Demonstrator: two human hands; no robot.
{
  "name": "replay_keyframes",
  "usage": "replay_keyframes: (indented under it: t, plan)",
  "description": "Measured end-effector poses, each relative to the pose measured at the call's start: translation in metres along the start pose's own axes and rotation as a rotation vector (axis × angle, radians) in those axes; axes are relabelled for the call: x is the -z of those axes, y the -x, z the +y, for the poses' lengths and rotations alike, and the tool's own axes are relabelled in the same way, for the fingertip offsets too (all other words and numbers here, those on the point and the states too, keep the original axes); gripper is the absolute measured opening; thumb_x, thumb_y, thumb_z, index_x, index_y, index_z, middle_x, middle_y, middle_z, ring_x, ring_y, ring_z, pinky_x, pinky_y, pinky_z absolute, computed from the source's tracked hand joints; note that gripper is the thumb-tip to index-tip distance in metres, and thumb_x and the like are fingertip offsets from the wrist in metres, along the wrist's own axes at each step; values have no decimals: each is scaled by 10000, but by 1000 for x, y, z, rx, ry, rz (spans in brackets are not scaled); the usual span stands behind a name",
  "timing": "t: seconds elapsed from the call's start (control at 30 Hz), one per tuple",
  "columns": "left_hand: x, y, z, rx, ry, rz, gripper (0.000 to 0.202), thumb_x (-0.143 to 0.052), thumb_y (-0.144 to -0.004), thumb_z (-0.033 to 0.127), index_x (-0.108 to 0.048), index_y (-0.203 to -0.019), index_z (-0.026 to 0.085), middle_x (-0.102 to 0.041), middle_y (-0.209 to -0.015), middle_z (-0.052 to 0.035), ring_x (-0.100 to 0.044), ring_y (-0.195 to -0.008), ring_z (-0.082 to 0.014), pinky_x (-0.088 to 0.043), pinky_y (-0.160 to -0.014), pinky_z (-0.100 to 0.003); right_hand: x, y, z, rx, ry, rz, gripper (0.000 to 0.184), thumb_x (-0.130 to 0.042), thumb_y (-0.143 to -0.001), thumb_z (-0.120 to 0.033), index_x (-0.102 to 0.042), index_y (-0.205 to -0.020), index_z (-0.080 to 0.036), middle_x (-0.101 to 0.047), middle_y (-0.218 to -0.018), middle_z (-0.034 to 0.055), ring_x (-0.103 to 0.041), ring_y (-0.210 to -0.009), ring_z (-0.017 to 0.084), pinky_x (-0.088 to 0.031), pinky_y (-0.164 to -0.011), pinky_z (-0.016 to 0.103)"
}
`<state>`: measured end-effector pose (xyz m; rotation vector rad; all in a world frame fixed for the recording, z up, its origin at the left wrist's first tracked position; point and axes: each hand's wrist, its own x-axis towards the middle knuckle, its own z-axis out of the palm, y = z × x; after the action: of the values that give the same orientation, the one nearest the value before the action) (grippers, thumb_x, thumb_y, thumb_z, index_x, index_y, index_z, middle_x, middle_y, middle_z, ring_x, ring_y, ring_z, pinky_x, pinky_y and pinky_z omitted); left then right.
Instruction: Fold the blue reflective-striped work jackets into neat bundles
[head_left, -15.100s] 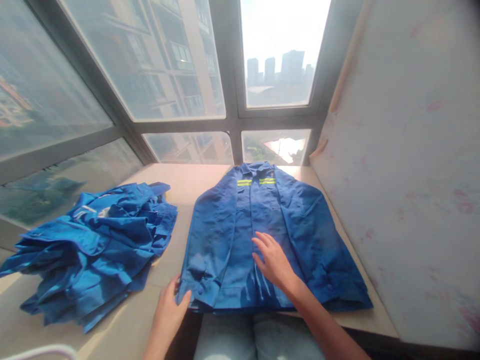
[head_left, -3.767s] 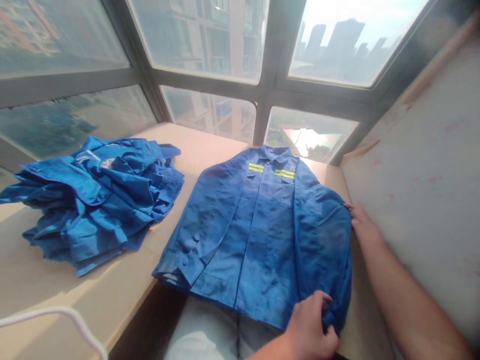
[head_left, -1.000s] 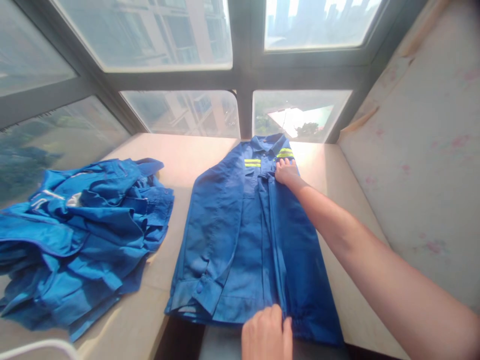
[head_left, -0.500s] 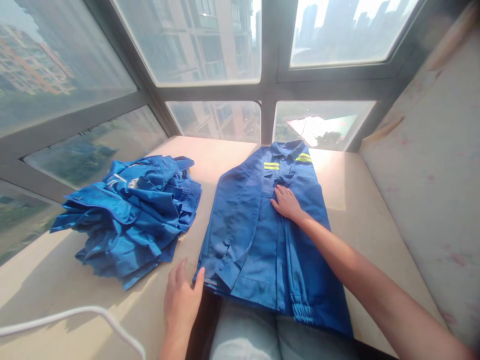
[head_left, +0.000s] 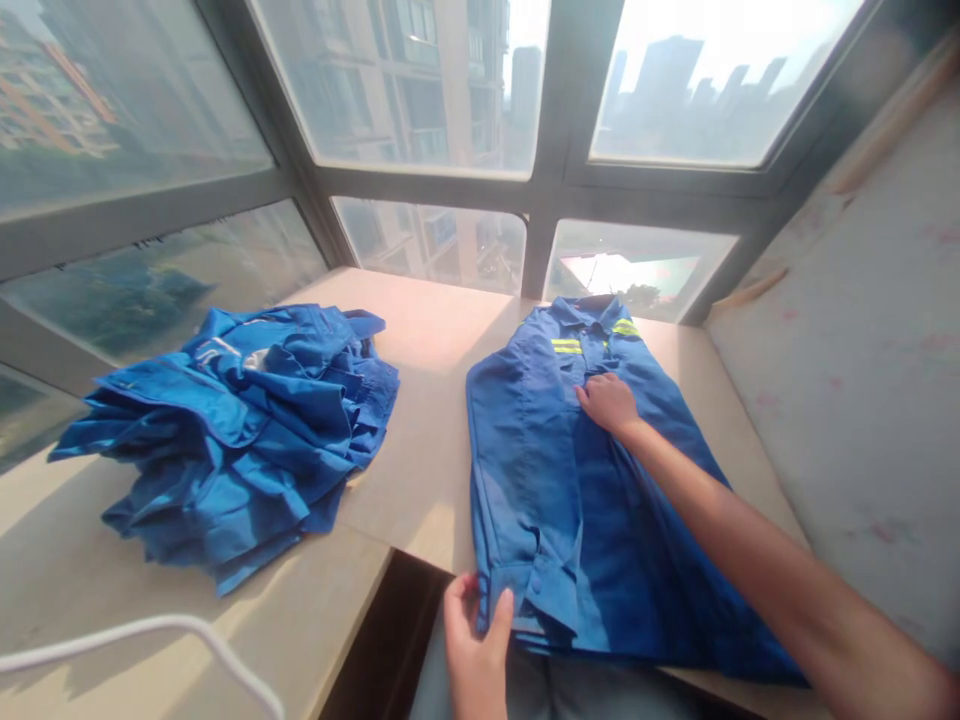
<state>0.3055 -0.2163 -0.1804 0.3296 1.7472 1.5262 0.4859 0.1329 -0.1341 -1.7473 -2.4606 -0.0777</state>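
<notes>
A blue work jacket (head_left: pixel 525 480) with yellow reflective strips lies front up, its collar toward the window and one sleeve laid along its left side. My right hand (head_left: pixel 609 402) is closed on the cloth at the chest, below the strips, with the fingers curled under. At the near left corner, by the buttoned cuff, my left hand (head_left: pixel 480 635) has its thumb and fingers closed around the jacket's layered edge. Left of it sits a crumpled heap of blue garments (head_left: pixel 247 430), touched by neither hand.
Both lie on a pale wooden surface (head_left: pixel 420 400) beneath framed windows (head_left: pixel 420 90). A white cable (head_left: pixel 150 625) curves across the near left. A patterned wall (head_left: pixel 847 400) bounds the right side. A dark gap (head_left: pixel 382 630) opens at the surface's near edge.
The jacket's lower part has shifted right relative to the heap. My left hand has moved from beside the jacket to its corner and closed there. My right hand's fingers have curled in.
</notes>
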Motion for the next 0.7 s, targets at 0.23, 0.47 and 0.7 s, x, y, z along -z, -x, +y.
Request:
replay_keyframes:
  t: [0.23,0.47,0.7]
  plan:
    - [1,-2,-6,306,261,-17,690,-884,-558,499,-608,-1105,181,-693,-1138,-149,-653,-1119,-335,-559,-909,-388,13,-61,-174,86,-239,-21,411,-463,-977,-462,-610,-1194,-144,-622,-1227,177,-545,-1155,307,-477,-883,390]
    - [-2,1,-13,142,90,19,638,-856,-574,488,-631,-1064,147,-713,-1034,-133,-692,-1016,-304,-574,-832,-323,-28,-97,-225,-121,-343,-164,428,-581,-904,-238,-550,-1275,-28,-661,-1131,255,-649,-1013,288,-506,-830,392]
    - [-18,16,3,-464,-218,107,298,-648,-813,316,-653,-1073,170,-679,-1019,-98,-684,-933,-226,-551,-852,-312,-33,-110,-184,-98,-590,-116,261,-541,-877,-161,-686,-1094,-148,-724,-1018,128,-660,-984,244,-502,-890,355]
